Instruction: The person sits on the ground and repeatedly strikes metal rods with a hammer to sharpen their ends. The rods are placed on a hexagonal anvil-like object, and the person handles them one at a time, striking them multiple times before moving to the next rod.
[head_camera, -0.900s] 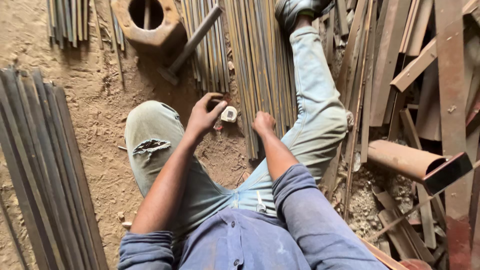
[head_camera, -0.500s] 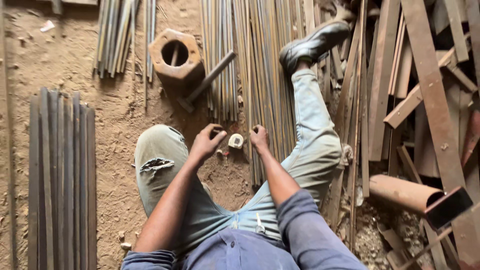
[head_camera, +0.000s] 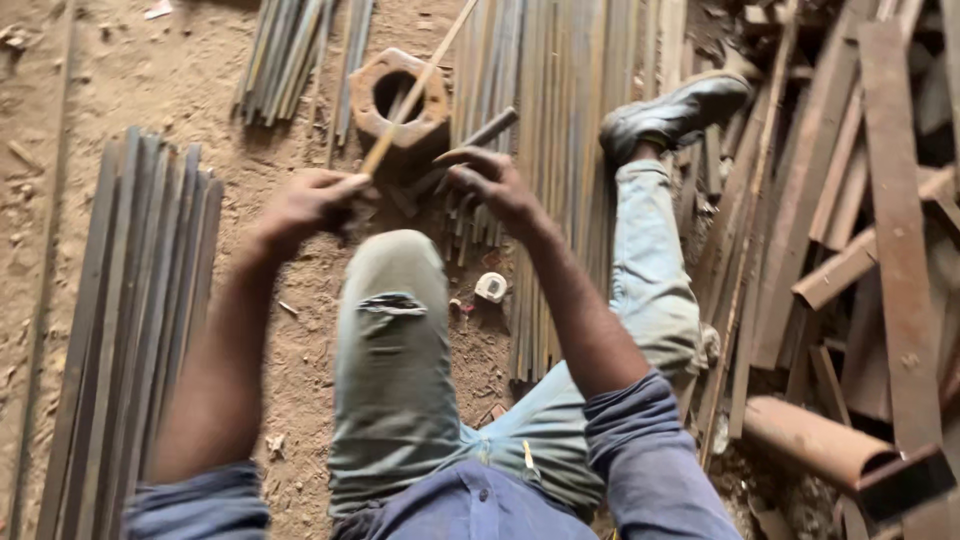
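Left grip: my left hand (head_camera: 305, 205) closed round a thin rod (head_camera: 415, 90), running toward 1 o'clock.
Right grip: my right hand (head_camera: 490, 185) loosely curled, holding nothing.

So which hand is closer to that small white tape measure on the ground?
Right. The right hand is above the tape measure; the left hand, gripping a thin rod, is farther left.

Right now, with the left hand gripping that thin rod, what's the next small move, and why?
Probably close the right hand onto the thin rod. The left hand alone grips its lower end, and the rod slants up across the hexagonal metal block, free end unsupported. The right hand's fingers are spread just beside it, holding nothing.
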